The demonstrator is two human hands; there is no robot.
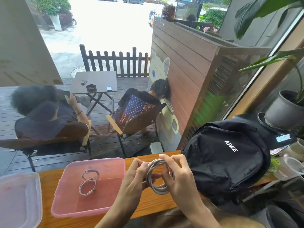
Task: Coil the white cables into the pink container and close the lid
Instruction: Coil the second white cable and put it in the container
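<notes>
Above the counter [49, 180], two hands [158, 176] grip one coiled cable [158, 176]; another cable [88, 182] lies in the pink container [65, 206].

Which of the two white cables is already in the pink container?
The thinner cable, lying in a loose figure-eight on the floor of the pink container. The thicker coil is held above the counter between the left hand and right hand.

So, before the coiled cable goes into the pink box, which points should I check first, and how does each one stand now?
1. Thick white cable coil wound into neat loops: ok.
2. Left hand and right hand both holding the coil: ok.
3. Pink translucent plastic container open, on the wooden counter: ok.
4. Space beside the thin white cable already inside: ok.
5. Clear plastic lid lying within reach to the left: ok.
6. Loose cable end tucked in: cannot tell.
</notes>
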